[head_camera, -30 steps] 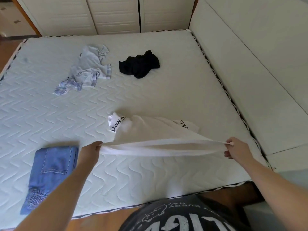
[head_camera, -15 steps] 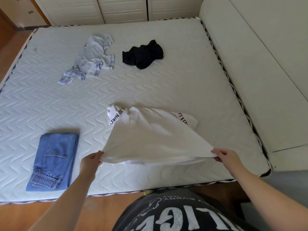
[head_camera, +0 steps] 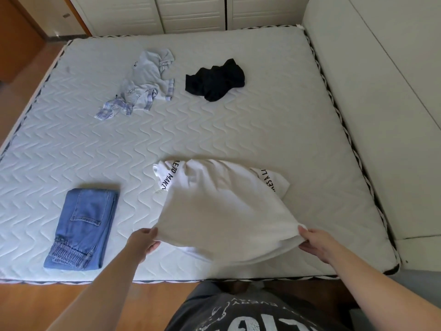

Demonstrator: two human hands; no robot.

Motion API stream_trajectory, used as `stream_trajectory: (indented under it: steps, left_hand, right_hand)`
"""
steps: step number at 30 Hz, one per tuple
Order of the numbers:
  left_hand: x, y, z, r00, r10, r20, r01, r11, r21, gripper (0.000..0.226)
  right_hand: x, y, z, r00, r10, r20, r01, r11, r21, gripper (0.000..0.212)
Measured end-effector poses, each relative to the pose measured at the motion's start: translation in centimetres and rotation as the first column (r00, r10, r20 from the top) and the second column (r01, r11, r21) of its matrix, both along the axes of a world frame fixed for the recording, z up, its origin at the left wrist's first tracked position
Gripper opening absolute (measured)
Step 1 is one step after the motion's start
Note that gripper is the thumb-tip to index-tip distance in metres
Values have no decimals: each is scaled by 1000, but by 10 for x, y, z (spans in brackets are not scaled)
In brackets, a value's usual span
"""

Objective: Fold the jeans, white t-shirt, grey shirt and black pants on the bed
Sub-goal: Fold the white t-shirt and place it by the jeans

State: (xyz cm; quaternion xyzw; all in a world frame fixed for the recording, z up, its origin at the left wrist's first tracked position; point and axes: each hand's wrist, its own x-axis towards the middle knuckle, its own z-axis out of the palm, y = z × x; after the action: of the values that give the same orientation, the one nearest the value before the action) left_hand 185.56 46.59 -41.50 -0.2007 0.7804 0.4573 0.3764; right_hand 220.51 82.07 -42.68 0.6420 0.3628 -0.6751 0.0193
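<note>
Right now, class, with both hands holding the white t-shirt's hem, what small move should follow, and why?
Probably lower the hem flat. The left hand and right hand hold the white t-shirt by its near corners, lifted off the bed, while its sleeves already rest there.

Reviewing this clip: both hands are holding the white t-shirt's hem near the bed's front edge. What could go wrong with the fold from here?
1. The white t-shirt lies bunched at its far end, sleeves crooked; folding now could lock in creases.
2. The left hand and right hand grip only the hem corners, so the sagging middle may slip unevenly.
3. The hem sits close to the mattress front edge; loose fabric could slide off.
</note>
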Motion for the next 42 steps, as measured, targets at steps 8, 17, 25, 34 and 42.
stream_trajectory:
  steps: [8,17,25,34,42]
  left_hand:
    - [-146,138,90,998,-31,56,16,968,251,9]
    - [-361,283,368,925,186,-332,14,854,520,6]
    - [-369,312,506,861,184,-474,176,767,618,16]
    - [-315,275,326,946,139,-294,45,839,542,15]
    - [-228,199,29,965,225,-133,-168,924,342,14]
  right_hand:
    - [-177,112,96,899,-233,-370,305,941,148,37]
    - [-296,305,361,743,-99,-662,490,754,437,2]
    - [-294,329,474,640,-67,-766,578,699,422,7]
    - [-249,300,323,744,-196,-638,512,782,356,11]
    - [-174,246,55,842,-406,-355,501,834,234,9]
